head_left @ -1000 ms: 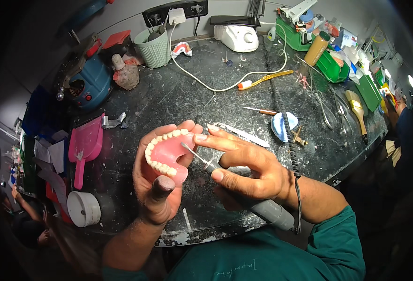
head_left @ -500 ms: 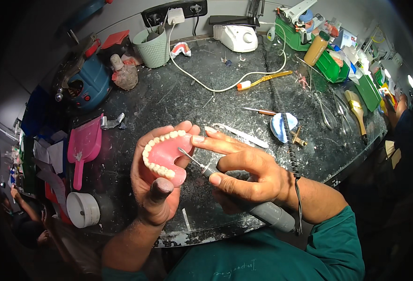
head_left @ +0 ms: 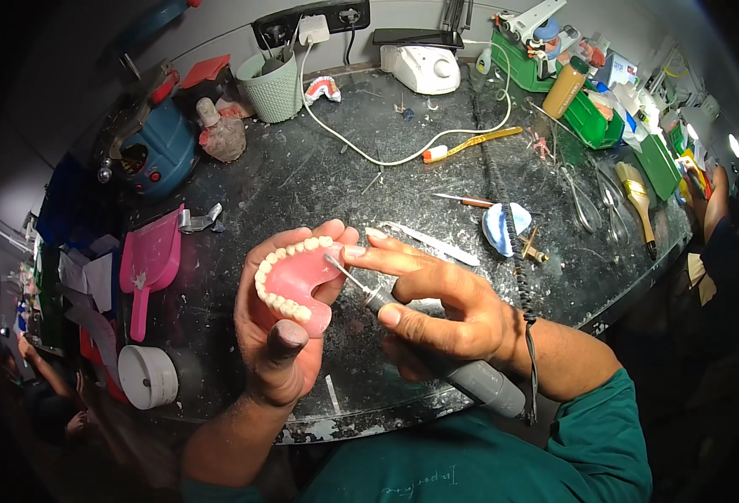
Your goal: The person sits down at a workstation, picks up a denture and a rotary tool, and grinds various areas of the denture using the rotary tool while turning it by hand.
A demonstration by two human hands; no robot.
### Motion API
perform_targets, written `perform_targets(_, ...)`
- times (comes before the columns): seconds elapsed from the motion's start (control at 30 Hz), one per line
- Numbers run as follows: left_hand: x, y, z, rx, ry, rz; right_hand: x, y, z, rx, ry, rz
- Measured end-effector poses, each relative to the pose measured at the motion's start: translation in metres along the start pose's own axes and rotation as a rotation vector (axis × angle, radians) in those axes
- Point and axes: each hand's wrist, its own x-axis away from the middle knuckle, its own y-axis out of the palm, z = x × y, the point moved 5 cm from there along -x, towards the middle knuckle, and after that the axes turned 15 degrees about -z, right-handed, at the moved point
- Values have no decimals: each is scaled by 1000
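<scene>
In the head view, the denture (head_left: pixel 295 272) is up in the air above the near part of the dark bench (head_left: pixel 252 191), just left of the middle; the left hand (head_left: pixel 262 334) grasps it from beneath, fingers curled behind its far edge and thumb beside its near end; its arch bulges toward the left, its open side faces right, and its two ends lie one far, one near, the span between them running away from the person; the pale teeth line the far and left edges, the pink inner surface lying open to sight; the right hand (head_left: pixel 461 312) is closed round the grey handpiece (head_left: pixel 491 387), its index finger reaching out to the denture's far end; the handpiece's long axis slants from lower right to upper left, its thin metal bur (head_left: pixel 344 272) pointing at the pink surface near that far end; whether the tip touches, I cannot tell; the black cord (head_left: pixel 521 289) hangs over the right wrist and across the blue-and-white mould (head_left: pixel 495 230); beyond the hands lie a white tool (head_left: pixel 432 243), a knife (head_left: pixel 475 201) and a toothbrush (head_left: pixel 474 144); a pink dustpan (head_left: pixel 153 260) lies to the left.
</scene>
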Motion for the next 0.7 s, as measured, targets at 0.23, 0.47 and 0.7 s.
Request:
perform_targets(0.23, 0, 1, 2, -11, 6, -9, 0, 0, 0, 9, 8, 30)
perform_targets(0.47, 0, -2, 0, -38, 1, -7, -1, 2, -2, 39, 8, -29)
perform_targets(0.7, 0, -1, 0, 17, -19, 19, -2, -1, -1, -27, 46, 58)
